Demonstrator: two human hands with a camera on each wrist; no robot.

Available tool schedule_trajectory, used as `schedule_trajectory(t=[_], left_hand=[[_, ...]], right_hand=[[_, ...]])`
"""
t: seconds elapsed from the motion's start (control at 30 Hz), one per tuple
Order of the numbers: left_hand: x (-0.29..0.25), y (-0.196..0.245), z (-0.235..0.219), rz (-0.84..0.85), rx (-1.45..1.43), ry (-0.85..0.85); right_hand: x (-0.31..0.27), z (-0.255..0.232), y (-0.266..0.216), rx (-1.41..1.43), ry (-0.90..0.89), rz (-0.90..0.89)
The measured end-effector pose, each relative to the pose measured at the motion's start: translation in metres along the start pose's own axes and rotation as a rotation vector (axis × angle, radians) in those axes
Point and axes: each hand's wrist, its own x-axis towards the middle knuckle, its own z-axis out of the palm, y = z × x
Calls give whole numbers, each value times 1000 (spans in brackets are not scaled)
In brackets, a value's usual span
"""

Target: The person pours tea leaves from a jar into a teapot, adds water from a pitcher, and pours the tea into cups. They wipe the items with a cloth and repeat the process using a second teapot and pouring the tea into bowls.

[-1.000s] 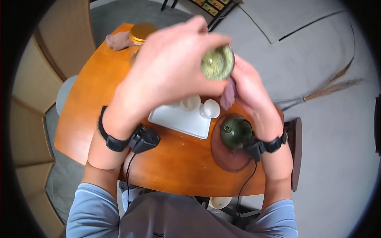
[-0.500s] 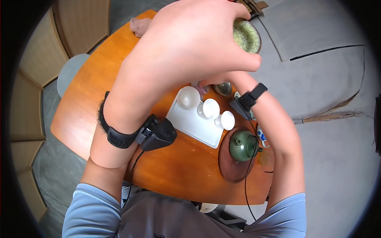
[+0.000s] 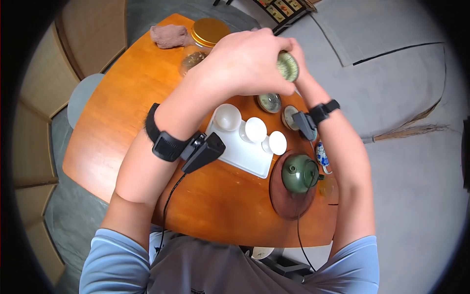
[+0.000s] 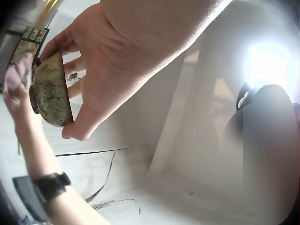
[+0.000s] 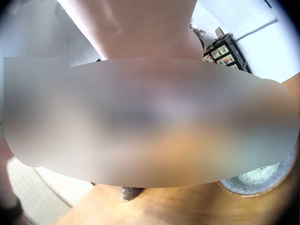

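My left hand (image 3: 252,61) pinches a small green crackle-glazed tea cup (image 3: 288,67) by its rim, thumb on one side and fingers on the other. In the left wrist view the cup (image 4: 52,91) lies tipped on its side in the air, its foot facing the right hand. Raised just beyond the cup is my right hand (image 3: 299,61), largely hidden behind the left one. It grips a pinkish-purple cloth (image 4: 18,74), which shows close to the cup's foot in the left wrist view. Blur covers most of the right wrist view.
Below the hands, a white tray (image 3: 240,159) bears white cups (image 3: 255,130). A green teapot (image 3: 297,174) stands on a round brown board (image 3: 281,203). Small bowls (image 3: 270,102) sit near the right edge. At the far left are a gold-lidded jar (image 3: 210,32) and a folded cloth (image 3: 169,36).
Half a second ago the right hand was lower, over the table; now it is up behind the cup. The left hand and cup first rose, then came lower and slightly left.
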Motion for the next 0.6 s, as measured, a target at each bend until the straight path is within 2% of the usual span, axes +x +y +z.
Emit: schedule_trajectory(t=[0.03, 0.1, 0.13, 0.2, 0.3, 0.43, 0.53, 0.6], left_hand=[[3, -4, 6, 14, 17, -70], [4, -11, 21, 25, 69, -87], [5, -14, 26, 25, 124, -100], [8, -19, 34, 3, 117, -168], [14, -35, 50, -64, 138, -304], [16, -57, 68, -136, 245, -398], [17, -79, 82, -150, 260, -455], [17, -82, 86, -148, 249, -467]], right_hand=[[-4, -18, 0, 117, 94, 42], [-27, -55, -9, 305, 171, 108], [-42, -73, -14, 304, 184, 112], [-76, -108, -24, 632, 153, 214], [-135, -148, -41, 757, 129, 179], [-208, -187, -47, 790, 141, 166], [-254, -211, -45, 794, 240, 123], [-278, -229, -42, 815, 425, 9]])
